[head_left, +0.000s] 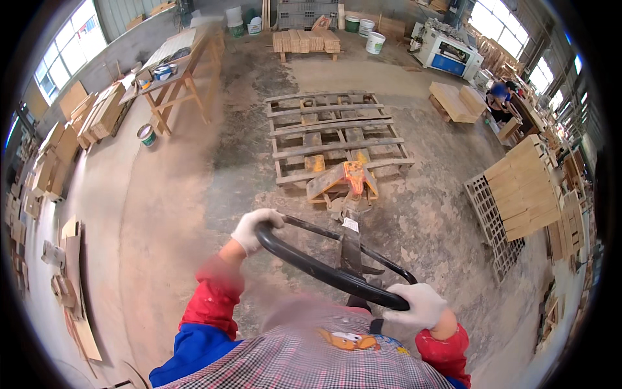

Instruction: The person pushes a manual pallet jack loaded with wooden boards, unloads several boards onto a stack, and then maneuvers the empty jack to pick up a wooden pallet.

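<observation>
Both my hands wear white gloves and grip the black loop handle (317, 271) of a pallet jack. My left hand (257, 229) is wrapped round the handle's left end, and my right hand (417, 306) round its right end, nearer to my body. From the handle a dark shaft (351, 249) with a white label runs forward to the worn orange and yellow jack body (354, 176). Its forks lie under a slatted wooden pallet (337, 123), showing between the slats. No load lies on this pallet.
Stacked boards (526, 188) stand on a pallet at the right. A person (499, 107) crouches beyond, near a low wood stack (455, 102). At the left are a workbench (172, 81), a bucket (146, 134) and timber piles (103, 117). More boards (306, 41) lie straight ahead.
</observation>
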A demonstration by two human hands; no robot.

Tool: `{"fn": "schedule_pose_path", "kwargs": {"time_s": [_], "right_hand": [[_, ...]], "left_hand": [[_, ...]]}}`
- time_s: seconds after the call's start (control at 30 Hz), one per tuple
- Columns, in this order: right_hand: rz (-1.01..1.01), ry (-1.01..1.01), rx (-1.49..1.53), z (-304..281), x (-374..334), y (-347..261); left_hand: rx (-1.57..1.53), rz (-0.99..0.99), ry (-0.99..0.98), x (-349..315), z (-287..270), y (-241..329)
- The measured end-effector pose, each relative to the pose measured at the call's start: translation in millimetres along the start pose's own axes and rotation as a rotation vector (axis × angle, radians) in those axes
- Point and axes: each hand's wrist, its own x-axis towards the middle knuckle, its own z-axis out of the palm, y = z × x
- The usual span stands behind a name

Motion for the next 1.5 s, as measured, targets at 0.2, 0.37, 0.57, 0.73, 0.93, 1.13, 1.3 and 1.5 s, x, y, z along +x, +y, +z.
{"fn": "schedule_pose_path", "kwargs": {"time_s": [0.2, 0.37, 0.57, 0.73, 0.93, 1.13, 1.3, 1.5], "right_hand": [[0.223, 0.117, -0.318, 96.4, -21.6, -22.7], [0.216, 0.122, -0.395, 152.2, -46.3, -19.7], [0.203, 0.102, -0.394, 170.0, -98.5, -13.4], [0.123, 0.14, -0.375, 175.3, -151.6, -11.1], [0.081, 0.41, -0.335, 136.6, -201.6, -31.3], [0.023, 1.077, -0.354, 100.2, -171.5, -18.7], [-0.13, 1.448, 0.281, 54.4, -103.6, 48.0], [-0.278, 1.773, 0.358, 64.3, -61.9, 41.1]], "left_hand": [[0.229, 0.218, -0.047, -67.3, -17.3, -37.4], [0.199, 0.188, 0.014, -124.3, -16.4, -66.5], [-0.803, -0.586, 0.144, -187.7, 5.3, -48.9], [0.46, 0.315, -0.08, -249.7, 39.0, -14.4], [0.599, 0.391, -0.209, -249.6, 67.2, 45.6], [0.212, 0.251, -0.133, -178.7, 65.8, 63.6], [-0.112, 0.172, 0.272, -72.8, 76.9, 60.5], [-0.009, 0.355, 0.386, -32.6, 69.8, 67.2]]}}
